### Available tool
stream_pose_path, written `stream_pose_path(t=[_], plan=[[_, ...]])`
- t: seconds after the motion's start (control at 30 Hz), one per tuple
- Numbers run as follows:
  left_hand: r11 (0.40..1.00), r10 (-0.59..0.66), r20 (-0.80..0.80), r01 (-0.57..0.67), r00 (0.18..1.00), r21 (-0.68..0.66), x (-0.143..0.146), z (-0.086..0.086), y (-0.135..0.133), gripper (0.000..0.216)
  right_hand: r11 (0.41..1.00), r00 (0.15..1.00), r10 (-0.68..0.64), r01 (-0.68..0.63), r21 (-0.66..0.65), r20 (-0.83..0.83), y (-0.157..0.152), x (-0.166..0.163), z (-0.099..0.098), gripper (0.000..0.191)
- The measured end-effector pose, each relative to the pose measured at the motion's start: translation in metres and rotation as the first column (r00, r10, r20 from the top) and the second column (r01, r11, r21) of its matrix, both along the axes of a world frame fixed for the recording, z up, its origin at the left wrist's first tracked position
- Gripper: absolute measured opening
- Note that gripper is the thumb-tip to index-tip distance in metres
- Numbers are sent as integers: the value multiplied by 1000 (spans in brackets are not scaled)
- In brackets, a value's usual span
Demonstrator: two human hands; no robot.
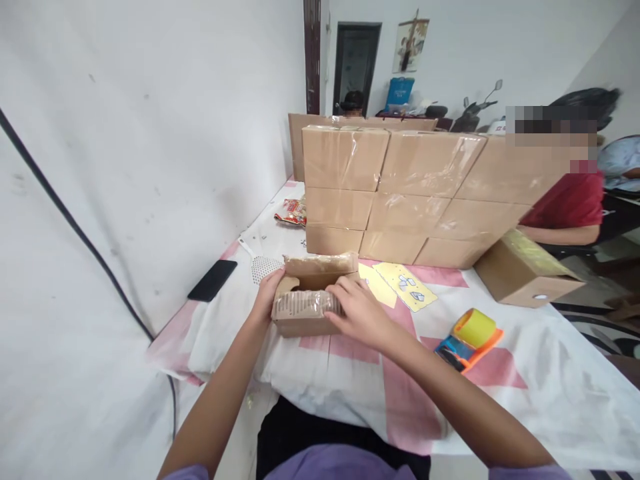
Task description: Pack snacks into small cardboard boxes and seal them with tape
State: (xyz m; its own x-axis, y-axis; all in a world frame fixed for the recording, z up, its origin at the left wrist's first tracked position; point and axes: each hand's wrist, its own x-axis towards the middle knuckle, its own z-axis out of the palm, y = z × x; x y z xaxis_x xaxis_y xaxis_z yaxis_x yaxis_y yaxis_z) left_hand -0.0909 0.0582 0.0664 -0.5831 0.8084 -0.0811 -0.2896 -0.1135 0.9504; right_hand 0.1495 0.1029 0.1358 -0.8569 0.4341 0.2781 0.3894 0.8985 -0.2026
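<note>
A small open cardboard box (pixel 307 327) lies on the cloth-covered table in front of me. Its back flap stands up, and clear tape shines on the flap nearest me. My left hand (pixel 269 295) grips the left side, with the thumb along the edge. My right hand (pixel 361 308) is closed over the right side, its fingers bent onto the near flap and rim. The inside of the box is dark, and its contents cannot be made out.
Behind the box rises a taped stack of cartons (pixel 413 213). A tape dispenser (pixel 470 340), yellow cards (pixel 407 285) and another carton (pixel 525 270) lie to the right. On the left are a black phone (pixel 213 280) and a white perforated scoop (pixel 263 269). A person in red (pixel 570 207) sits beyond.
</note>
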Motion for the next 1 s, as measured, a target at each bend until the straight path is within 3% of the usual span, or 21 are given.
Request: stream_pose_path(t=[0.1,0.17,0.27,0.4,0.47,0.53,0.63,0.7,0.9,1.0], plan=[[1000,12,-14,-12,1000,-12,-1,1,-2,52,956,986,168,-158,246,-21,-29,17,-16,16],[999,19,-19,-20,1000,-32,-3,0,-1,55,933,966,258,-247,260,-7,-44,29,-27,19],[997,26,-17,-27,1000,-67,-7,-1,3,55,945,946,306,-288,153,-110,-45,36,-27,18],[996,6,-22,-7,1000,-89,-8,0,5,55,964,941,171,-221,-149,-291,-7,21,7,22],[996,-9,-34,6,999,-94,-8,1,4,55,965,971,94,-144,-221,-221,19,6,25,16],[994,-15,-47,10,999,-106,-8,2,5,57,975,995,103,-102,-196,-8,41,-10,35,18],[994,-11,-59,5,998,-109,-8,2,5,58,984,920,159,-117,-136,358,54,-32,34,22],[995,-16,-65,10,998,-101,-9,1,6,57,986,870,164,-131,-101,465,54,-42,29,21],[990,-4,-58,-4,998,-139,-11,0,4,56,986,906,143,-166,24,399,55,-42,24,18],[989,4,-58,-12,998,-149,-14,-2,6,56,988,972,137,-120,-95,189,65,-23,29,20]])
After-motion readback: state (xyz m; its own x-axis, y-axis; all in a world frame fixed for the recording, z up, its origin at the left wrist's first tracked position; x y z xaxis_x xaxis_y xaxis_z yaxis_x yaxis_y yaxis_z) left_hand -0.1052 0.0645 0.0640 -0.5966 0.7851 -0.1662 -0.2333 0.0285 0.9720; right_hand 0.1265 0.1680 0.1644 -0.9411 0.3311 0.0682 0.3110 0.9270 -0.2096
